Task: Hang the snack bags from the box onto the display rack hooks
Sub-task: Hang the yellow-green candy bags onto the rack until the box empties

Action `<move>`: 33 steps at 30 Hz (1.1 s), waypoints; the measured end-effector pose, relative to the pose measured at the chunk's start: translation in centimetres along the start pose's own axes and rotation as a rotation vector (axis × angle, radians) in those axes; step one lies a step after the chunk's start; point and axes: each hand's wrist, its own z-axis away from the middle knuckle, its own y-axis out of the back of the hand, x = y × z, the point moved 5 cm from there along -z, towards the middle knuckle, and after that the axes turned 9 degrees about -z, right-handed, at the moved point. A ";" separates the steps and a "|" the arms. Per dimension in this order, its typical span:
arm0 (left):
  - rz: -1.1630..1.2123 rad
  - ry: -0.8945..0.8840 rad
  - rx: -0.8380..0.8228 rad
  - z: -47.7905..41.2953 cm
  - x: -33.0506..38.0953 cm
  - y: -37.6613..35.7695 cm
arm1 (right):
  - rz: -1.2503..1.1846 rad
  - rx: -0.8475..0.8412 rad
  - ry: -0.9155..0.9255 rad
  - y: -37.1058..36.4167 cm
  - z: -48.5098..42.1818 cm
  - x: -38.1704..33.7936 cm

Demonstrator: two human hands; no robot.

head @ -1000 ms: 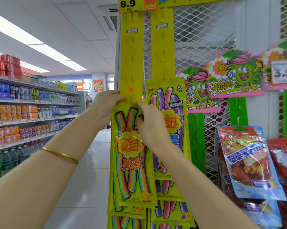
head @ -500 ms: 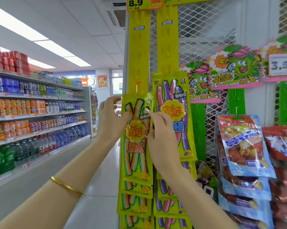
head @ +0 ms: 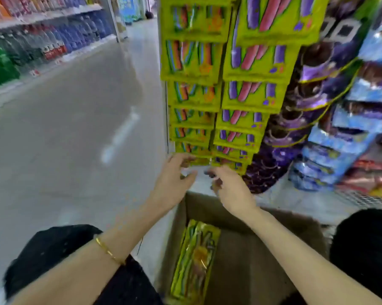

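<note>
Two columns of yellow snack bags hang on the display rack: rainbow-strip bags (head: pixel 192 60) on the left and purple-pink bags (head: pixel 258 62) on the right. Below them stands a brown cardboard box (head: pixel 251 249) with a stack of yellow snack bags (head: pixel 195 260) along its left side. My left hand (head: pixel 174 179) and my right hand (head: pixel 229 188) hover above the box's far edge, just under the lowest hung bags. Their fingers hang loosely curled and hold nothing. The frame is blurred.
Purple and blue snack packs (head: pixel 339 133) hang to the right of the yellow columns. A wide grey aisle floor (head: pixel 64 139) lies to the left, bordered by shelves of drink bottles (head: pixel 31 47). My dark-clothed knees (head: pixel 53 249) flank the box.
Both hands let go of the rainbow bag hung high on the rack and dropped down to just above the box. The view tilted from rack top to floor level.
</note>
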 end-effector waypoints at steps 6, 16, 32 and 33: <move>-0.005 0.203 -0.287 1.5 -6.0 -4.9 | -0.147 -0.382 -0.671 -12.2 8.0 15.5; 0.033 0.481 -0.388 1.8 -10.9 -5.2 | -0.420 -0.184 -1.332 -21.4 14.5 22.9; -0.003 0.551 -0.373 2.5 -12.2 -4.5 | -0.361 -0.011 -1.412 -23.1 15.1 25.9; -0.010 0.553 -0.378 2.6 -12.3 -4.5 | -0.341 -0.016 -1.407 -23.1 15.1 25.8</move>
